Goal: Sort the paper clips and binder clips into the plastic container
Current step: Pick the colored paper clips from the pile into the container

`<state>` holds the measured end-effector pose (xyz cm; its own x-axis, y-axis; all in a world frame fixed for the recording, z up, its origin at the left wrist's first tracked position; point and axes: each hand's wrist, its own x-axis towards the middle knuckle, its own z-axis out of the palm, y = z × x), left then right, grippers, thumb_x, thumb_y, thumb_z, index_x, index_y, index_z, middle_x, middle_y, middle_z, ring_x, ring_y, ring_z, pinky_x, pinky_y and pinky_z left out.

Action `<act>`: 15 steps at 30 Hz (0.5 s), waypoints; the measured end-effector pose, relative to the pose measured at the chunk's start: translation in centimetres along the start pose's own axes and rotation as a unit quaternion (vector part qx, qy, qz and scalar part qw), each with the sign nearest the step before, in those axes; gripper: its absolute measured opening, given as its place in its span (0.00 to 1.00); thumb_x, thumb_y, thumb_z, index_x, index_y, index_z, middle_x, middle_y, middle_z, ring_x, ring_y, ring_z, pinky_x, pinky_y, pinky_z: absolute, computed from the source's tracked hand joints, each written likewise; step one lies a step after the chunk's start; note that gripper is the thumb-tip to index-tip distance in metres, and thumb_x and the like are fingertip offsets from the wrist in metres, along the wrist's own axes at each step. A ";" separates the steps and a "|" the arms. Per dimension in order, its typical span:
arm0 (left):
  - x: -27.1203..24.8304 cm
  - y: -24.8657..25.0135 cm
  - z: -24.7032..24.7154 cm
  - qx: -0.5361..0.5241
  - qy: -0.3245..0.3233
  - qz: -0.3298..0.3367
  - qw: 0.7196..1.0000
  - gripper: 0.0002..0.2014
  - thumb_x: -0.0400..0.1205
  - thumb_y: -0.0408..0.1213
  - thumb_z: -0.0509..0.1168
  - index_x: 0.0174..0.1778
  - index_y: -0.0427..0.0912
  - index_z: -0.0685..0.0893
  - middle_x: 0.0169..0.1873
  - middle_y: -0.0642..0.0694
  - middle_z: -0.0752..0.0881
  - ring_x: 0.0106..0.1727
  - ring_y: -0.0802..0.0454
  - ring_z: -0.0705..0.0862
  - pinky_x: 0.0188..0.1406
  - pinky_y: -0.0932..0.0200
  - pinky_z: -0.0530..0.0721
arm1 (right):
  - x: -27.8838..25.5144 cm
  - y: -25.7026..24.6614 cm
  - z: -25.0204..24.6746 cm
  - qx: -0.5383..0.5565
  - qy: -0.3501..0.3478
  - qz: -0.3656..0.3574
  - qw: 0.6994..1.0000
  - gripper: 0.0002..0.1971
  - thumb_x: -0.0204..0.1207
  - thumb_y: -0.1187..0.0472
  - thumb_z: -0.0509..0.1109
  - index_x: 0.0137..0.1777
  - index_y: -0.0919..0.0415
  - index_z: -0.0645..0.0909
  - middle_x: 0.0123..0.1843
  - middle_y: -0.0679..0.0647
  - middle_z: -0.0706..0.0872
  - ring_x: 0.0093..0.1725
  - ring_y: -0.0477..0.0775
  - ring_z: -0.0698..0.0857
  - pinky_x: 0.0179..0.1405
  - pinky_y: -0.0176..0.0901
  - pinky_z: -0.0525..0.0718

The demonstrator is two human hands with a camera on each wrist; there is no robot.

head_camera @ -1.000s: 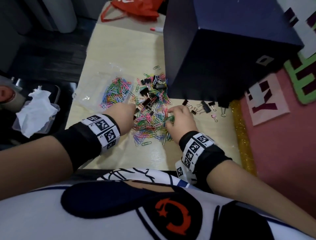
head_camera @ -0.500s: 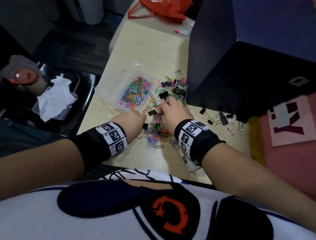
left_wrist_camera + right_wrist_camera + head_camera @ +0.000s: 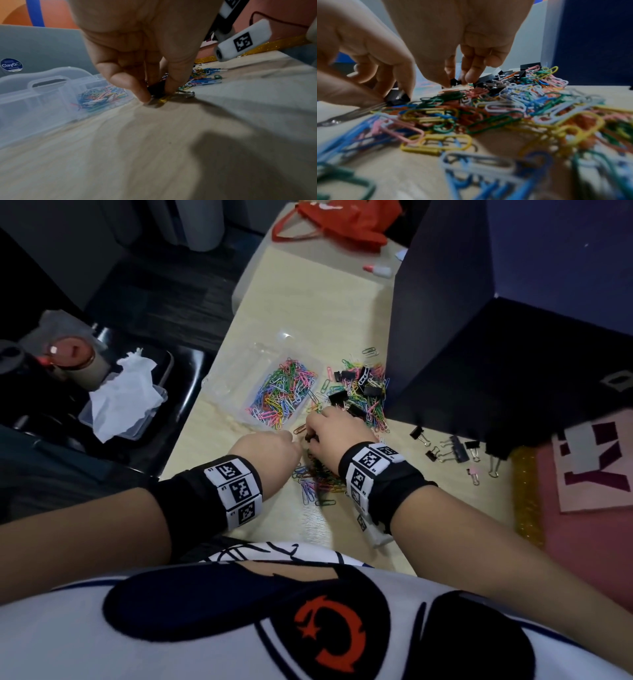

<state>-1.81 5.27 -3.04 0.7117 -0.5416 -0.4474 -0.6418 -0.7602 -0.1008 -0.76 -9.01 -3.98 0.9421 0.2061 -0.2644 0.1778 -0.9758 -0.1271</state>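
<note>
A clear plastic container (image 3: 239, 378) on the wooden table holds coloured paper clips (image 3: 284, 392) in its right compartment. A mixed pile of paper clips (image 3: 370, 402) and black binder clips (image 3: 339, 397) lies to its right and runs under my hands. My left hand (image 3: 293, 441) pinches a black binder clip (image 3: 155, 89) down on the table by the container's near corner. My right hand (image 3: 311, 431) is right beside it, fingertips pinching a small black binder clip (image 3: 455, 82) at the pile's left edge. In the right wrist view the left hand's binder clip (image 3: 396, 97) shows its silver handles.
A big dark blue box (image 3: 479, 337) stands right behind the pile. Several loose binder clips (image 3: 455, 451) lie to the right near a gold glitter strip (image 3: 525, 491). A red bag (image 3: 342, 224) and a glue bottle (image 3: 378, 270) sit at the far end. The table's left edge drops to a black chair with a tissue box (image 3: 120, 405).
My right hand has moved left across the pile from its right side until it sits beside my left hand. The left hand stayed near the container's corner. The head view shifted.
</note>
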 end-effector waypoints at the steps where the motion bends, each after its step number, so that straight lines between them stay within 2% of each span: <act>1: 0.0 0.0 0.0 -0.003 0.004 0.002 1.000 0.13 0.82 0.33 0.59 0.62 0.40 0.73 0.55 0.41 0.78 0.55 0.41 0.83 0.37 0.52 0.73 | -0.3 0.1 0.0 0.030 0.011 0.006 0.999 0.12 0.78 0.55 0.63 0.59 0.56 0.77 0.57 0.56 0.79 0.59 0.61 0.79 0.49 0.48 0.75; 4: 0.0 -0.1 -0.4 -0.049 0.019 -0.005 0.999 0.12 0.80 0.37 0.60 0.58 0.42 0.71 0.52 0.42 0.81 0.50 0.41 0.84 0.34 0.53 0.73 | -1.5 0.6 -0.3 0.133 0.057 0.049 0.988 0.12 0.77 0.56 0.64 0.59 0.52 0.77 0.56 0.54 0.78 0.54 0.59 0.80 0.47 0.48 0.79; 7: 0.3 -0.2 -1.4 -0.102 0.041 0.003 0.994 0.12 0.78 0.40 0.62 0.54 0.42 0.69 0.46 0.42 0.83 0.45 0.39 0.83 0.31 0.53 0.73 | -2.9 1.5 -0.5 0.207 0.083 0.113 0.968 0.17 0.78 0.57 0.63 0.66 0.45 0.77 0.57 0.53 0.76 0.53 0.54 0.80 0.54 0.46 0.80; 9: 0.7 -0.1 -2.2 -0.136 0.046 0.016 0.990 0.14 0.77 0.40 0.64 0.57 0.42 0.71 0.45 0.42 0.84 0.44 0.40 0.83 0.32 0.53 0.76 | -4.2 2.4 -0.5 0.223 0.058 0.153 0.961 0.18 0.81 0.59 0.60 0.69 0.44 0.77 0.59 0.53 0.73 0.54 0.52 0.78 0.59 0.41 0.77; 11: 1.4 0.0 -3.2 -0.171 0.055 0.022 0.983 0.17 0.77 0.39 0.65 0.62 0.46 0.74 0.46 0.43 0.86 0.45 0.42 0.82 0.35 0.54 0.78 | -5.5 3.4 -0.4 0.232 0.024 0.192 0.953 0.18 0.81 0.60 0.58 0.66 0.44 0.79 0.62 0.54 0.72 0.54 0.53 0.79 0.60 0.39 0.77; 13: 2.2 0.5 -4.2 -0.188 0.064 0.049 0.979 0.18 0.78 0.40 0.65 0.64 0.50 0.76 0.47 0.45 0.87 0.46 0.44 0.83 0.39 0.55 0.81 | -7.0 4.7 -0.4 0.238 0.014 0.236 0.942 0.17 0.80 0.62 0.57 0.61 0.44 0.80 0.62 0.54 0.71 0.46 0.51 0.80 0.49 0.38 0.77; 15: 2.9 1.2 -5.0 -0.206 0.061 0.082 0.973 0.17 0.79 0.39 0.65 0.64 0.54 0.79 0.49 0.46 0.87 0.49 0.46 0.84 0.44 0.58 0.81 | -8.0 6.0 -0.5 0.244 0.018 0.276 0.929 0.16 0.80 0.64 0.56 0.58 0.44 0.80 0.61 0.54 0.71 0.37 0.49 0.78 0.38 0.35 0.73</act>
<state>0.96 1.00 0.01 0.6534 -0.6879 -0.3160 -0.5992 -0.7251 0.3393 -7.06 -16.53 -2.20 0.8617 -0.3272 -0.3879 -0.4776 -0.7813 -0.4018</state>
